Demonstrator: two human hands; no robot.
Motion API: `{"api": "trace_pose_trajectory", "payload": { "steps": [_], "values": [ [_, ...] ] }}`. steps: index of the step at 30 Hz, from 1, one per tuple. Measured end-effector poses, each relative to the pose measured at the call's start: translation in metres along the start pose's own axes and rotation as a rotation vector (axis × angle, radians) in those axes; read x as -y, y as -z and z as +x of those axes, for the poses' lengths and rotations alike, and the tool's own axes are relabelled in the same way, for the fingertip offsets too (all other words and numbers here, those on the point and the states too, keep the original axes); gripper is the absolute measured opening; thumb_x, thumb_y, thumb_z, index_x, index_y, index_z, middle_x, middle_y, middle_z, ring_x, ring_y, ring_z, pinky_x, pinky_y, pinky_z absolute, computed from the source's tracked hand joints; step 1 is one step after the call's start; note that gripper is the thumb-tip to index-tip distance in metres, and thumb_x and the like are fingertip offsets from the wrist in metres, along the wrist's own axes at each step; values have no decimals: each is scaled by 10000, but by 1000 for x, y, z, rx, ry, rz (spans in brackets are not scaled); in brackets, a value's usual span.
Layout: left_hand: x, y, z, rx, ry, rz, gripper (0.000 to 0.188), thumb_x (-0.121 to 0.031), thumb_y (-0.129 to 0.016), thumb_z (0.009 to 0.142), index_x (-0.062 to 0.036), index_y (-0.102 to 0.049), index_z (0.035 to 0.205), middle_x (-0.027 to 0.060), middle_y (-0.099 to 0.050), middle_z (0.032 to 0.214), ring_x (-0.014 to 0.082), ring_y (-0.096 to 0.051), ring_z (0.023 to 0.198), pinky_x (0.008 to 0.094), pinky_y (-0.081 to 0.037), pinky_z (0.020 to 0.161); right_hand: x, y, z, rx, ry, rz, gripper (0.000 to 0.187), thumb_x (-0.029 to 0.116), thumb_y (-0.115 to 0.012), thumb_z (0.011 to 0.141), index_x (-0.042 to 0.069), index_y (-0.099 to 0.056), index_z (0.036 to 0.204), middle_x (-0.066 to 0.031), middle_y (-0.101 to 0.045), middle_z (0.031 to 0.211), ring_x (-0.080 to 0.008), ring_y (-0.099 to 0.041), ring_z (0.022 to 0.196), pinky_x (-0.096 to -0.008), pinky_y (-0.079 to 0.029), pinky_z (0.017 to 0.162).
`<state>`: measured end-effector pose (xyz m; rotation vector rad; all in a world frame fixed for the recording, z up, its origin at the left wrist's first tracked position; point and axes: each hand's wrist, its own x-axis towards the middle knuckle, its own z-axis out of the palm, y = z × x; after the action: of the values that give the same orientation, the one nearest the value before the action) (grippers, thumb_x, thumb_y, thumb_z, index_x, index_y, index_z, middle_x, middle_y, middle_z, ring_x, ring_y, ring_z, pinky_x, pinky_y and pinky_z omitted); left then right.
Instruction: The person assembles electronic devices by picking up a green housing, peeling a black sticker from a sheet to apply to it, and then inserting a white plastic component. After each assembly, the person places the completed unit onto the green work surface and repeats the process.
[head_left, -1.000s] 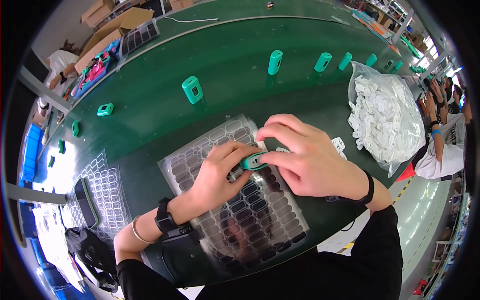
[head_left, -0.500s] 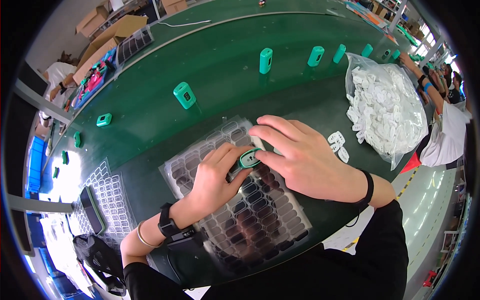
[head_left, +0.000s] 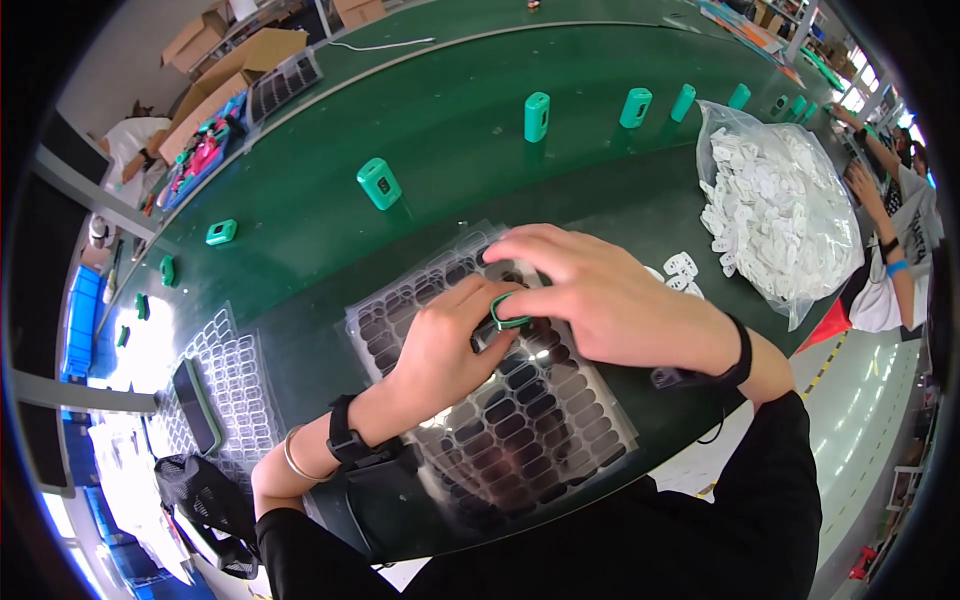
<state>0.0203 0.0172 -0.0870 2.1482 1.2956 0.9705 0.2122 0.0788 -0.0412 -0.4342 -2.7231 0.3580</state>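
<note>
– What might go wrong for us?
– Our sheets (head_left: 585,420), mid-frame, could get scuffed by a drop.
– Our hands?
– Our right hand (head_left: 620,290) is half open, whether gripping anything we can't tell; our left hand (head_left: 445,335) pinches the case (head_left: 511,323), above the sheets at frame centre. Lopsided pressure might tip it loose.

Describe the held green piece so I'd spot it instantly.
On the green table, find clear plastic sheets of rounded cells. Above them, the left hand holds a green casing, the right hand against it. Unlike the green devices beyond, it is held.
</note>
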Motion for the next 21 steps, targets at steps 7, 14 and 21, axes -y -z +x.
{"api": "trace_pose_trajectory", "payload": {
  "steps": [7,14,21],
  "values": [
    [57,117,28,-55,302,-165,304,-127,-732,738,-21,-632,1005,56,-665,877,102,-592,804,257,-461,742,-6,6,5,-64,-198,255,572,-48,-565,768,146,-485,1300,-113,-371,1393,-304,-463,1181,-378,-448,908],
    [215,191,12,-554,568,53,371,-226,-764,755,-3,-623,1016,50,-673,882,105,-606,783,242,-465,698,23,-21,-14,454,-91,83,952,384,-761,685,110,-245,1436,-198,-135,1497,-406,-149,1376,-554,-184,1097],
    [262,221,-16,-708,566,971,610,-421,-714,770,14,-551,1165,173,-604,1056,252,-601,938,361,-475,802,37,-35,-16,469,-13,59,938,442,-745,677,137,-280,1432,-78,-170,1519,-373,-100,1396,-602,-148,1086]
  ]
}}
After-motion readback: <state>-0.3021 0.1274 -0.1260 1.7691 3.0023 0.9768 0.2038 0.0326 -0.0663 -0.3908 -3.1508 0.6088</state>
